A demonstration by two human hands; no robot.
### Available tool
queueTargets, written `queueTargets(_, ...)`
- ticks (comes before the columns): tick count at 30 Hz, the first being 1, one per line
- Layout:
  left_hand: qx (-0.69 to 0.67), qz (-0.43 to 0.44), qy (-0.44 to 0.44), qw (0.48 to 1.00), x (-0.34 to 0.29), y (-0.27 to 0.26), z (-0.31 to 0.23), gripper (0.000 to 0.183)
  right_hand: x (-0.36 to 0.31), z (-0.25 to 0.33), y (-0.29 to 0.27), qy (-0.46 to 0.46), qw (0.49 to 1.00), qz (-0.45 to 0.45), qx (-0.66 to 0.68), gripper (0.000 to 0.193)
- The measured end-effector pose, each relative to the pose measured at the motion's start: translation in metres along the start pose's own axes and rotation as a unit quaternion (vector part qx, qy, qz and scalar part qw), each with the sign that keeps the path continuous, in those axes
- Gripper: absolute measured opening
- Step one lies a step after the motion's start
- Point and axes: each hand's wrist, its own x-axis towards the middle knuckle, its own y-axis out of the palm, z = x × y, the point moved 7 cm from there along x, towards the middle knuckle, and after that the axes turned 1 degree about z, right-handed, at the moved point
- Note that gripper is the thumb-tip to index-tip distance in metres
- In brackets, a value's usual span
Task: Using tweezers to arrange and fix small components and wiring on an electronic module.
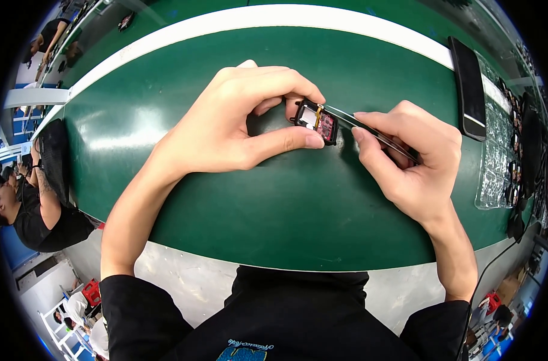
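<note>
Between the thumb and fingers of my left hand (244, 120) is a small black device housing (329, 127), held tilted above the green table. Its open face shows a silvery-white block, a yellowish strip and a reddish circuit board. My right hand (412, 159) pinches a pair of metal tweezers (376, 133) between thumb and fingers. The tweezer tips reach the upper edge of the housing, close to the yellowish strip. Whether the tips grip anything is too small to tell. My left fingertips partly cover the housing's rim.
A black phone-like slab (468, 90) lies at the right of the green table (256, 222). Beside it is a clear plastic tray (494, 156) with small dark parts along its right. A white strip (274, 17) runs along the far edge. At the left sits another person (39, 210) in black.
</note>
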Motion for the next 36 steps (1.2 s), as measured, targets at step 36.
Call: queueTargets(36,-0.017,0.049,0.029,0.998,0.001,-0.003,0.004,0.051,0.003,-0.004,0.006,0.069,0.994,0.049,0.076,0.012)
